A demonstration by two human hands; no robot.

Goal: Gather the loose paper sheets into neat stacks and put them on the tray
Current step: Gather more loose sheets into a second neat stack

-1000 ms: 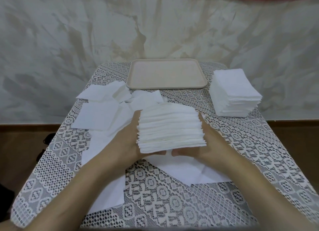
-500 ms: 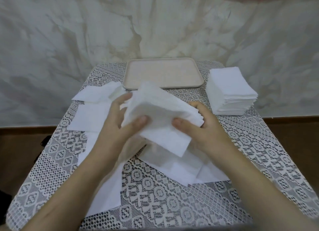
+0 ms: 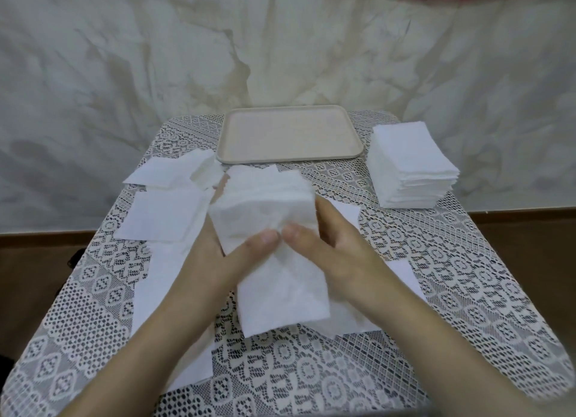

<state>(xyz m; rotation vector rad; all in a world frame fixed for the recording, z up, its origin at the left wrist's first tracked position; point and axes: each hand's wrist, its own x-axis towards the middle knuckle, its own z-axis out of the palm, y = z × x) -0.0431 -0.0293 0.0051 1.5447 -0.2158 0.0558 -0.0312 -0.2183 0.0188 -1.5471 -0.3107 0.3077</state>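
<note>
A thick bundle of white paper sheets (image 3: 268, 211) stands tilted above the table's middle. My left hand (image 3: 218, 254) grips it from the left with the thumb on its front face. My right hand (image 3: 330, 248) grips it from the right, thumb beside the left thumb. A sheet (image 3: 280, 295) hangs down below the thumbs. The beige tray (image 3: 290, 134) lies bare at the far edge. A neat white stack (image 3: 411, 167) sits to the right of the tray. Loose sheets (image 3: 162, 214) lie on the left side.
A white lace cloth (image 3: 467, 279) covers the small table. More loose sheets (image 3: 402, 273) lie flat under and around my hands. A pale stained wall (image 3: 280, 42) rises close behind the table. Brown floor (image 3: 530, 242) shows on both sides.
The bundle, held flat with its edges towards me a second ago, has been turned up on end. My thumbs have come together on its front face.
</note>
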